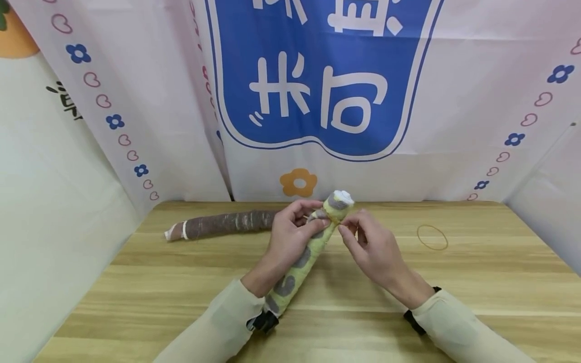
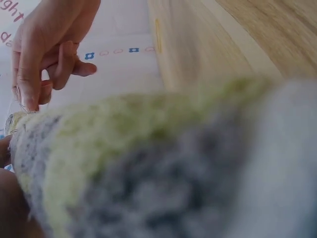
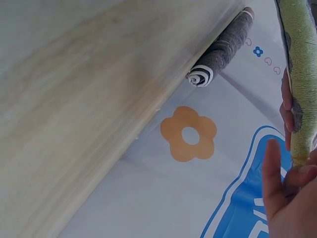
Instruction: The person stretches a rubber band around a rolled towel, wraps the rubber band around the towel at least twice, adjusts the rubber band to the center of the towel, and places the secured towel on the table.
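Securing the roll appears to be the step in hand. The left hand (image 1: pixel 292 229) grips a yellow-and-grey rolled fabric towel (image 1: pixel 305 258), slanted over the wood-grain counter (image 1: pixel 354 322), near its upper end. There the right hand (image 1: pixel 375 249) appears to pinch a thin yellow elastic band (image 1: pixel 333 219). The next move likely calls for seating the band snugly while the left grip steadies the roll.

Setting: small screened-off nook around a table; wider room type cannot be determined. Evidence: wood-grain tabletop (image 1: pixel 363 317), pale side panels (image 1: pixel 50 201), creased printed backdrop (image 1: pixel 463 126) bearing blue emblem (image 1: pixel 317 50) and orange flower (image 1: pixel 298 173).
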`<state>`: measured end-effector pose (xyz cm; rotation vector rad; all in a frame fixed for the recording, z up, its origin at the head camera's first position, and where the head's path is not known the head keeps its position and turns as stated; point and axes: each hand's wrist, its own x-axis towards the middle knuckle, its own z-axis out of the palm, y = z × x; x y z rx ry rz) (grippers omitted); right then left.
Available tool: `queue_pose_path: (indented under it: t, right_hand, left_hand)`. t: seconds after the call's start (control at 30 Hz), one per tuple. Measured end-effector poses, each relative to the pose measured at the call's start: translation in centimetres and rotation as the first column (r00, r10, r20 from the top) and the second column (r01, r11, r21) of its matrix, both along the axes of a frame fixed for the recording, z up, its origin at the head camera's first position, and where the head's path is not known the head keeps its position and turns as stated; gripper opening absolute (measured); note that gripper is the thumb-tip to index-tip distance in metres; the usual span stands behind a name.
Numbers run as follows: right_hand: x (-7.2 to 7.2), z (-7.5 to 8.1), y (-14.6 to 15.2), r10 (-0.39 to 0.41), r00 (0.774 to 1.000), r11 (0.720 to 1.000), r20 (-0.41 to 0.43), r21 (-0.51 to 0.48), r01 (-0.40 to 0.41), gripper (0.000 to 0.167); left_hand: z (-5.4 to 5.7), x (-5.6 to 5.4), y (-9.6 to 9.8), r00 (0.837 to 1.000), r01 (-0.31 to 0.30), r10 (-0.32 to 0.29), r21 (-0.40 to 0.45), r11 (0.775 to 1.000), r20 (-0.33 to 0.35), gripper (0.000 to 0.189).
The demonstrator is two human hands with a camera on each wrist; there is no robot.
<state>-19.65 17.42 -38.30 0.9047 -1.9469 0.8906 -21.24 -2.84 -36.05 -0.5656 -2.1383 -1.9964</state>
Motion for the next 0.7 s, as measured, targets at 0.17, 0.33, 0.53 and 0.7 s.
queue_pose_path:
  t: [0.17, 0.33, 0.53, 0.7]
  right_hand:
    - [0.0, 0.0, 0.3, -0.074, 0.997, 0.997, 0.037, 0.04, 0.073, 0.011]
    - [-0.3, -0.1, 0.4, -0.111, 0.99, 0.992, 0.092, 0.065, 0.105, 0.015]
    - [-0.5, -0.2, 0.6, -0.14, 0.978, 0.989, 0.157, 0.07, 0.13, 0.009]
    - [-0.3, 0.0, 0.6, -0.17, 0.941, 0.985, 0.294, 0.076, 0.154, 0.004]
  left_hand:
    - [0.2, -0.2, -0.2, 0.997, -0.002, -0.003, 0.069, 0.998, 0.078, 0.029]
    - [0.6, -0.3, -0.5, 0.985, 0.011, -0.041, 0.178, 0.984, 0.167, 0.032]
    - [1.0, -0.1, -0.6, 0.967, 0.092, -0.149, 0.263, 0.96, 0.206, 0.036]
    - [1.2, 0.0, -0.7, 0.933, 0.186, -0.284, 0.38, 0.906, 0.219, 0.042]
